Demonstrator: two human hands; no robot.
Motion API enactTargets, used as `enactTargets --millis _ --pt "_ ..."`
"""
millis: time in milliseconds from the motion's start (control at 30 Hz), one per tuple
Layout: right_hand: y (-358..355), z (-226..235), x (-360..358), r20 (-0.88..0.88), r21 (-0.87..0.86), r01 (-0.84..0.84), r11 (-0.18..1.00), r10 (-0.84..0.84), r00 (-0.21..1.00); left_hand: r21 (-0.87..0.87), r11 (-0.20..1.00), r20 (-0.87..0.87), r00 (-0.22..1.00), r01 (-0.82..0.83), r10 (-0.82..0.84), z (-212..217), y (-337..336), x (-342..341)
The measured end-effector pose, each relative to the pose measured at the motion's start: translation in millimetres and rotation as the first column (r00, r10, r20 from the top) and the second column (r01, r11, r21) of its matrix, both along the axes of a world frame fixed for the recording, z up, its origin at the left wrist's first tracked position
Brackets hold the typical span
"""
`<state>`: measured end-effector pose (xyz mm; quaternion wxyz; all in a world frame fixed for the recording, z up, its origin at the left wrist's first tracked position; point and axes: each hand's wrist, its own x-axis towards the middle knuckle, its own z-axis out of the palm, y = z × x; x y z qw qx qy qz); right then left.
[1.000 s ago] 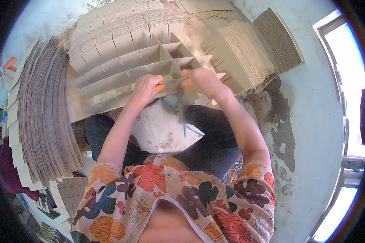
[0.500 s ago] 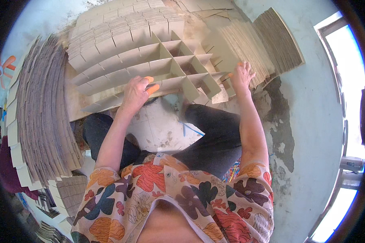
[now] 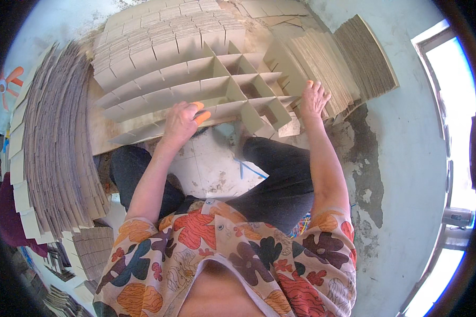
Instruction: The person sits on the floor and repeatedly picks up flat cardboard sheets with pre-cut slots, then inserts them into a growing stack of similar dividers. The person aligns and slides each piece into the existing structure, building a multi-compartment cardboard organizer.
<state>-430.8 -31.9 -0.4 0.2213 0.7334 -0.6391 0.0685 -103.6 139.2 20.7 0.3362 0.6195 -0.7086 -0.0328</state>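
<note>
We have the divider grid (image 3: 211, 87) ahead of us: right-end cross strips (image 3: 253, 117) in, left slots (image 3: 165, 95) unfilled. Left hand (image 3: 181, 124) nearly closed at front strip (image 3: 225, 110), right hand (image 3: 314, 100) half-curled by card stack (image 3: 322, 63); can't tell grips.

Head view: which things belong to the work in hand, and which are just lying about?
In the work:
- left hand, at the near edge of the slotted cardboard grid
- right hand, at the right-hand cardboard stack
- probably the rear slotted stack

Lying about:
- orange-bladed fan
- maroon cloth
</note>
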Motion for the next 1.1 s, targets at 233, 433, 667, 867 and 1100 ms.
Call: enactTargets --millis 233,433,667,867,1100 --pt "0.7 8.1 0.8 0.060 0.016 0.042 0.999 -0.043 0.997 0.030 0.999 0.003 1.000 -0.027 0.026 -8.2 0.2 3.9" --pt "-6.2 7.6 7.7 0.206 0.195 0.121 0.973 -0.162 0.965 0.001 0.999 -0.013 0.999 -0.043 0.043 -15.7 0.4 7.7" --pt "-2.5 12.1 -11.8 0.400 0.093 0.074 0.993 -0.106 0.910 -0.051 0.998 -0.036 0.998 -0.043 0.041 -9.9 1.5 6.8" --pt "9.5 89.5 -20.9 0.601 -0.273 0.161 0.948 0.038 0.798 -0.050 0.996 -0.055 0.996 -0.071 0.068 -14.6 7.0 17.3" --pt "11.0 122.0 -24.3 0.899 -0.040 -0.120 0.992 0.089 0.429 -0.174 0.985 -0.071 0.997 0.004 -0.016 9.7 -9.7 -1.6"
